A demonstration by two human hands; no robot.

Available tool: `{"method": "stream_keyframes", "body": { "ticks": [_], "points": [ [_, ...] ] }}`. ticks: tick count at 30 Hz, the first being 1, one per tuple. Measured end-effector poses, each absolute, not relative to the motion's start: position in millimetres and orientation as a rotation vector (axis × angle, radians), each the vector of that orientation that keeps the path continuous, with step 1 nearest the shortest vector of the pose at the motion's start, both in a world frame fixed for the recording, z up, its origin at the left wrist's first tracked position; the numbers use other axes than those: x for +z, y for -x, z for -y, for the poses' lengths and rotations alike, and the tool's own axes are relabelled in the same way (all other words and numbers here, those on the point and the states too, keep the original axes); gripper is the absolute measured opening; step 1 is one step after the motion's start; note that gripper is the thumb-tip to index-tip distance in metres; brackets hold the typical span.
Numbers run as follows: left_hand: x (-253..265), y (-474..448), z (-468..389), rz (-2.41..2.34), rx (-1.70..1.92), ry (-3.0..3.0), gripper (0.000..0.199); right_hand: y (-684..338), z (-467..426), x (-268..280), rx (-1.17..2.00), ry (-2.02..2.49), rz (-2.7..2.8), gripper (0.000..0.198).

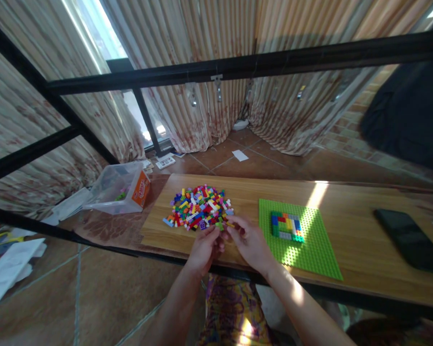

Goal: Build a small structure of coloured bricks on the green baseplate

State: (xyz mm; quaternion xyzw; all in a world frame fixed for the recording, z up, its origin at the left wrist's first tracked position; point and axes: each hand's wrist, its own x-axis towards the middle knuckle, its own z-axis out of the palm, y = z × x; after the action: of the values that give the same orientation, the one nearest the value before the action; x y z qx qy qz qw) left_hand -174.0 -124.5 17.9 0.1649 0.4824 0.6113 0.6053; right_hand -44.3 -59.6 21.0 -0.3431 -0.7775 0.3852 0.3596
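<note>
Head view | green baseplate (315, 259) lies on bench (245, 192) | brick rectangle (287, 226): on baseplate | loose brick pile (201, 206): left of baseplate | left hand (203, 246): left of baseplate, fingers narrow beside lime brick (220, 225), grip cannot be told | right hand (249, 241): nearer baseplate, fingertips narrow, hold cannot be told

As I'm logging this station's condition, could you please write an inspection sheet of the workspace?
Surface: wooden table, partly sunlit.
Job's things: loose bricks in a pile; green baseplate carrying a brick build.
Clutter: phone at the table's right; tub left of the bricks; papers at far left.
Hands: left hand and right hand close together at the pile's near edge, small bricks between them; grip unclear.
Cables: nothing seen.
Surroundings: curtains, black rail, tiled floor.
</note>
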Motion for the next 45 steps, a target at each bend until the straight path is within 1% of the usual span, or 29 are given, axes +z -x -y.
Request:
{"method": "stream_keyframes", "body": {
  "ticks": [5, 14, 18, 21, 23, 25, 27, 29, 31, 37, 45],
  "points": [
    [23, 162, 129, -1.121, 1.262, -0.48, 0.031, 25, 78, 30, 1.06, 0.853, 2.037, 0.03],
    [10, 115, 122, -1.132, 1.036, -0.701, 0.036, -28, 90, 6, 0.999, 1.033, 1.867, 0.021],
    [12, 94, 108, -1.268, 0.959, -0.946, 0.035, -57, 80, 3, 0.849, 1.152, 1.822, 0.024],
    [13, 86, 94, -1.446, 0.992, -1.209, 0.027, -80, 67, 0, 0.696, 1.349, 1.773, 0.03],
    [12, 83, 84, -1.555, 1.005, -1.391, 0.026, -93, 59, -2, 0.597, 1.439, 1.755, 0.035],
    [9, 80, 75, -1.631, 1.009, -1.563, 0.028, -103, 53, -4, 0.512, 1.481, 1.766, 0.036],
    [4, 77, 67, -1.665, 1.026, -1.732, 0.034, -110, 49, -7, 0.45, 1.493, 1.802, 0.034],
    [-3, 75, 62, -1.668, 1.035, -1.896, 0.039, -114, 47, -11, 0.417, 1.499, 1.83, 0.033],
    [-9, 73, 60, -1.661, 1.01, -2.021, 0.04, -117, 46, -15, 0.393, 1.517, 1.851, 0.032],
    [-16, 73, 61, -1.634, 0.871, -2.166, 0.033, -124, 43, -23, 0.301, 1.588, 1.861, 0.034],
    [-14, 72, 62, -1.641, 0.858, -2.158, 0.03, -128, 42, -31, 0.243, 1.55, 1.851, 0.036]
  ]
}}
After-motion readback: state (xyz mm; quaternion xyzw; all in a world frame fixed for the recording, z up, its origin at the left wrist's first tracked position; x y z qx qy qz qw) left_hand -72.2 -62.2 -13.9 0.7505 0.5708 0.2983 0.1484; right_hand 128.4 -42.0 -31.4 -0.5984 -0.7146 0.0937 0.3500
